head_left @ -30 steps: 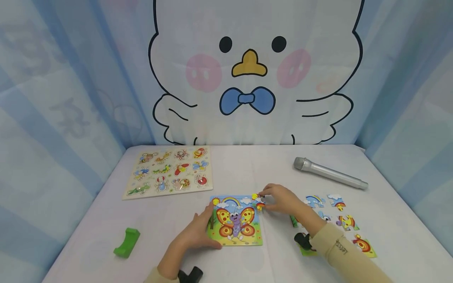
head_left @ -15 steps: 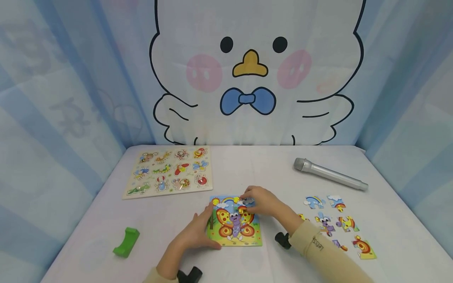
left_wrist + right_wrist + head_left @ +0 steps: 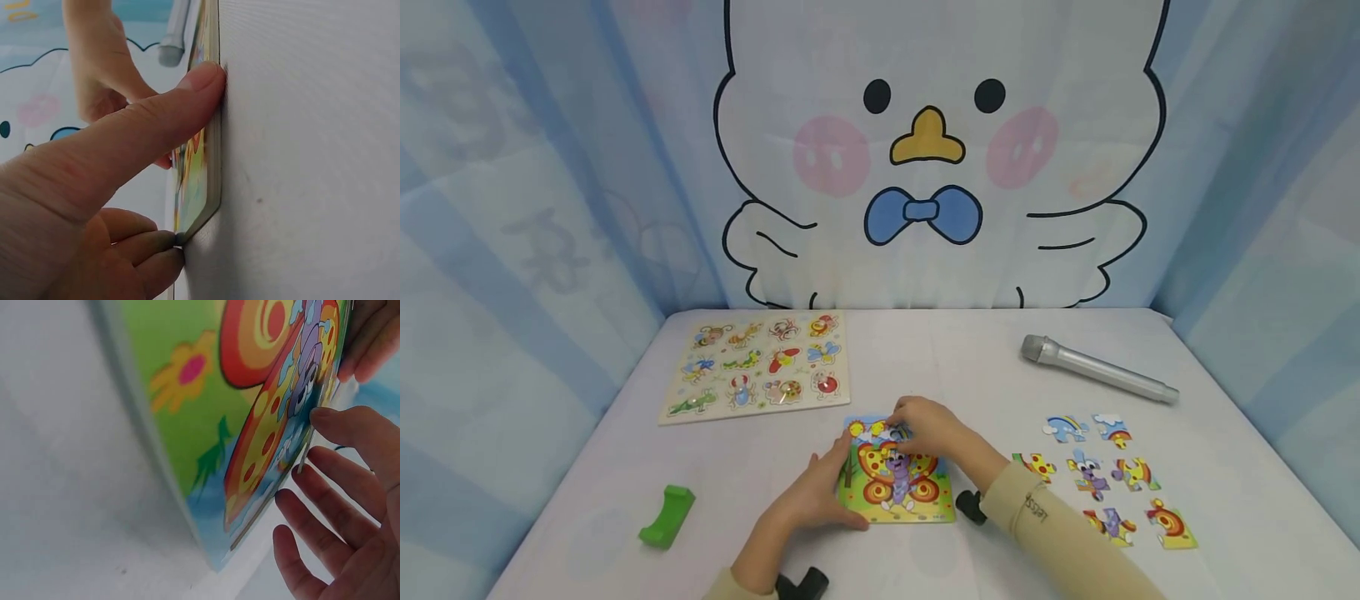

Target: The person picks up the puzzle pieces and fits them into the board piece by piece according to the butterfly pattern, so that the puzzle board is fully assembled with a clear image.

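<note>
A square butterfly puzzle board [image 3: 917,507] lies on the white table in the head view. My left hand [image 3: 816,492] holds its near left corner, thumb along the front edge and fingers at the left edge. The left wrist view shows the thumb [image 3: 181,103] pressing on the board's edge. Over the board's upper part, my right hand [image 3: 934,427] pinches a small puzzle piece [image 3: 878,429] with a sun on it. In the right wrist view the piece shows only as a thin edge between thumb and fingers; the fingers hide much of it in the head view.
Several loose puzzle pieces [image 3: 1172,525] lie to the right, partly behind the right sleeve. A silver microphone [image 3: 1101,369] rests at the back right. An insect puzzle board [image 3: 760,367] lies at the back left, a green arched block [image 3: 668,517] at the front left.
My right hand has moved left with the puzzle piece, from the board's upper right corner to above its upper middle. More loose pieces show at the right. The left hand stays put.
</note>
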